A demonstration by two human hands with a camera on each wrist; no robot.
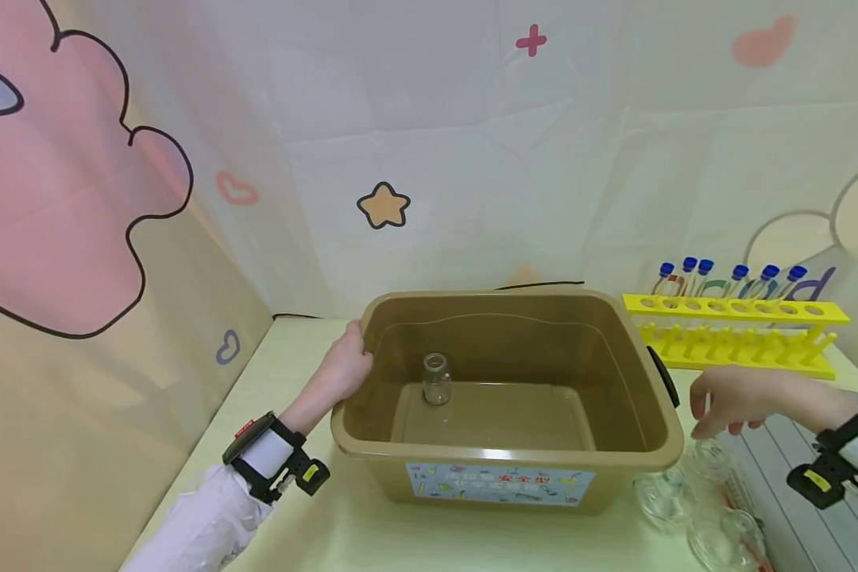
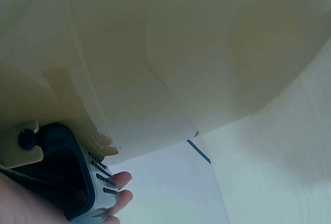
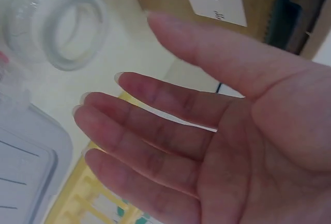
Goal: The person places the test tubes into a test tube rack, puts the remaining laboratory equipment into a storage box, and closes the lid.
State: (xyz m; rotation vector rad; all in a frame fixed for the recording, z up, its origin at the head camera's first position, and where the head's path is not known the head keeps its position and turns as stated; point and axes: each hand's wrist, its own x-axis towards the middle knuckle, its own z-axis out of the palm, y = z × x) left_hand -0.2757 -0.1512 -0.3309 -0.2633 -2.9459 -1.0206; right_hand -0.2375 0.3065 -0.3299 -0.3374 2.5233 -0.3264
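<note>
- The bin (image 1: 500,457) is set on the middle of the table (image 1: 314,516), and its left handle (image 2: 105,180) is gripped by the left hand (image 1: 343,364), the fingers curled round it.
- Nothing is held by the right hand (image 1: 747,397); its thumb and fingers are parted, just beside the glassware (image 1: 666,500) near the table's front right corner, and no contact is shown.
- For a sure pick, one neck is best pinched lightly below the rim, kept clear of neighbouring glass and lifted straight up; the bin is best held firm meanwhile.
- A jar (image 1: 437,383) is stood upright in the bin, near its back left corner; knocks against it should be avoided.
- The bin is made of smooth, tan plastic, oblong with rounded corners; the glassware is clear, slick and probably fragile, with round rims.
- A yellow rack (image 1: 736,308), apparently plastic, is placed at the table's back right corner, with blue-capped tubes (image 1: 702,274).
- A ridged grey tray (image 1: 786,477) is laid by the right edge.
</note>
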